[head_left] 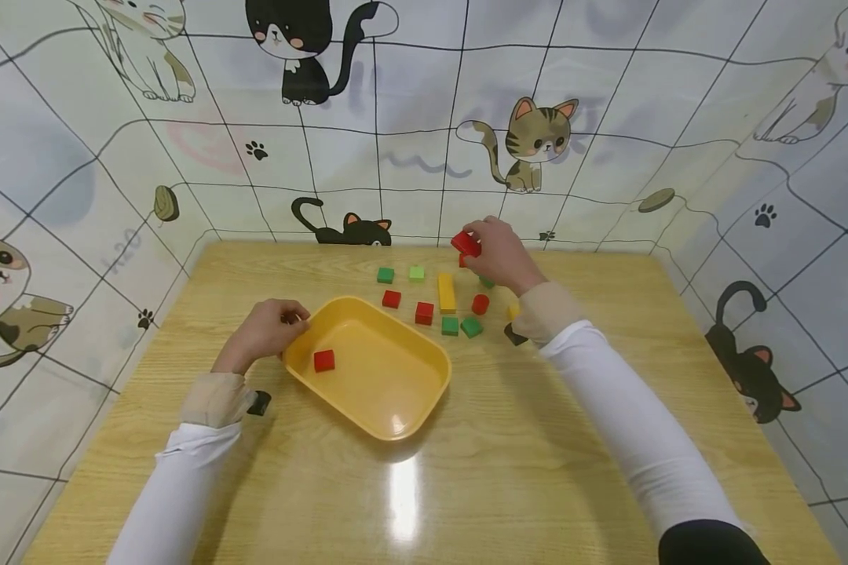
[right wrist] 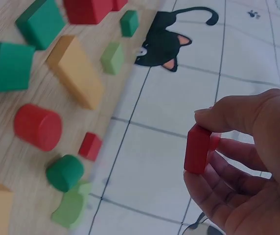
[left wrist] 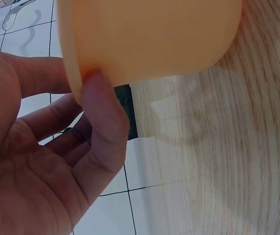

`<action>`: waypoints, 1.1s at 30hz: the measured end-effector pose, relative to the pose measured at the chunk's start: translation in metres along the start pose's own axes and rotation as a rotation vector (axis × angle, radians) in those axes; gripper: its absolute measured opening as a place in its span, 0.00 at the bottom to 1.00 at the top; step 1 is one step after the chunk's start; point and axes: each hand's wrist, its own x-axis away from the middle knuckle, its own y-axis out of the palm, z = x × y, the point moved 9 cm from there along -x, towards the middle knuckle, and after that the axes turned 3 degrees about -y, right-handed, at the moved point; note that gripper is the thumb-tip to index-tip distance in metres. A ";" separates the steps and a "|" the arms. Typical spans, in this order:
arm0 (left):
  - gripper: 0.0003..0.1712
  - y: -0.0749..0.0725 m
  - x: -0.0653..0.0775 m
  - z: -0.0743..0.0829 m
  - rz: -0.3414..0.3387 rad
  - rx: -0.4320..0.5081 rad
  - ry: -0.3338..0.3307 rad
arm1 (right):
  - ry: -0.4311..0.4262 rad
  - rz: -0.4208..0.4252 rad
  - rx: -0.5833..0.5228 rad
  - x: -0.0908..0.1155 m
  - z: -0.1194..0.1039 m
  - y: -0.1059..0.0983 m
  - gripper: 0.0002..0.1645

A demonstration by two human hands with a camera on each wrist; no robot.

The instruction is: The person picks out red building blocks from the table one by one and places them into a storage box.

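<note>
My left hand pinches the rim of a yellow plastic tray at its left corner; the left wrist view shows the thumb against the tray's wall. Inside the tray lies one red block. Raised over the far side of the table, my right hand holds a red block between thumb and fingers, seen edge-on as a red block in the right wrist view. Just below it on the table is a small red block, partly covered in the head view.
Several loose blocks lie beyond the tray: a long yellow block, a red cylinder, a red cube, a green block and a light green block. A cat-patterned cloth stands behind the wooden table.
</note>
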 end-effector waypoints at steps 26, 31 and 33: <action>0.15 -0.002 0.002 0.002 0.008 0.021 0.013 | -0.321 -0.123 0.070 0.013 -0.153 0.053 0.30; 0.15 -0.002 0.001 0.002 0.012 0.011 0.022 | -0.352 -0.157 0.074 0.016 -0.170 0.073 0.30; 0.15 -0.002 0.001 0.002 0.011 0.004 0.020 | -0.365 -0.167 0.074 0.017 -0.176 0.080 0.30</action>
